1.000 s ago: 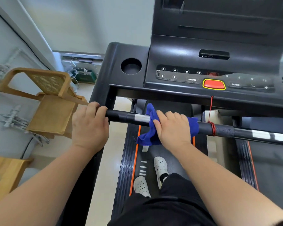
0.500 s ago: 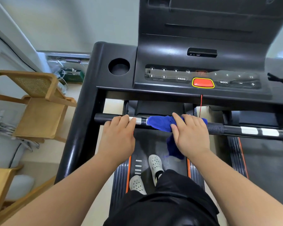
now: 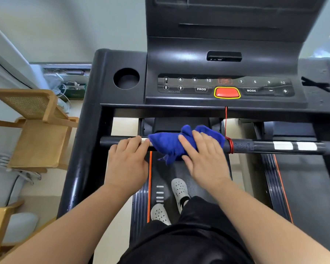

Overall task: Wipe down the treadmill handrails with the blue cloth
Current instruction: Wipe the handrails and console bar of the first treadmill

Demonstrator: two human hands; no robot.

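In the middle of the frame, the blue cloth [image 3: 166, 143] lies bunched over the black crossbar handrail [image 3: 255, 146], with a loose corner hanging below it toward the belt. The right hand [image 3: 204, 159] lies flat on the cloth with its fingers nearly straight and a little spread, pressing the cloth onto the bar rather than pinching it. The left hand [image 3: 128, 162] sits just left of the cloth, touching its edge. Its fingers lie over the top of the bar, but whether they wrap round it cannot be told, since the thumb is hidden.

The step in hand looks like the wipe along the crossbar, with the cloth covering the stretch left of centre. Just to the right of the cloth a red cord [image 3: 229, 144] is wound round the bar and runs up toward the red button [image 3: 227, 92] on the console. Beyond it, toward the right edge of the frame, the bar looks spotted, and two white bands [image 3: 293, 146] sit on it.

The next move probably calls for sliding the cloth sideways under steady pressure. Going right, it has to pass over the cord without dragging it. Going left, the left hand must give way first. The dark upright [image 3: 88, 130] at the left of the frame looks untouched by the cloth.
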